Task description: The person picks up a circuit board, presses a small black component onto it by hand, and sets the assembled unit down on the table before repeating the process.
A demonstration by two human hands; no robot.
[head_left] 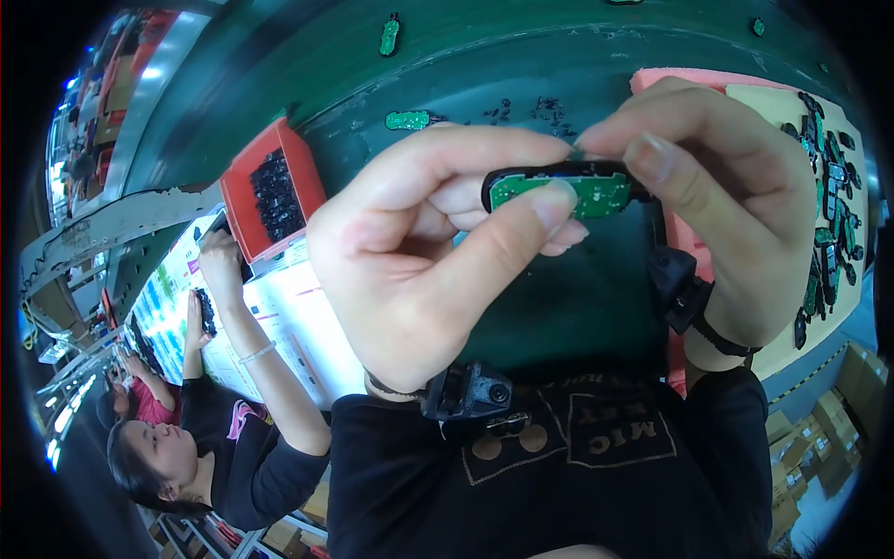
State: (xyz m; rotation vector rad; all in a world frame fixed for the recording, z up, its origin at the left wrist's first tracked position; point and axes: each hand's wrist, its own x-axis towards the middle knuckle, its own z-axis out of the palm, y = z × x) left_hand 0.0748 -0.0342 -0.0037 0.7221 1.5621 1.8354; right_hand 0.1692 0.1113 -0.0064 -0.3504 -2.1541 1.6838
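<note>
A small green circuit board (605,193) in a black, rounded casing is raised above the work surface. My left hand (419,242) is closed on it, the thumb lying across the board and the fingers behind. My right hand (722,177) is closed at the right end, its thumb and index finger touching the casing's upper edge. Whether these fingertips also pinch some tiny part is hidden. Behind my left hand, another green board (408,120) lies on the green surface, with small black parts (551,114) scattered to its right.
At left stands a red bin (312,172) of black parts. A pink foam tray (684,76) and a cream board (792,349) bearing several circuit boards are at right. One more board (389,35) lies far back. A co-worker's hand (222,265) is beside the bin, over printed sheets (303,321).
</note>
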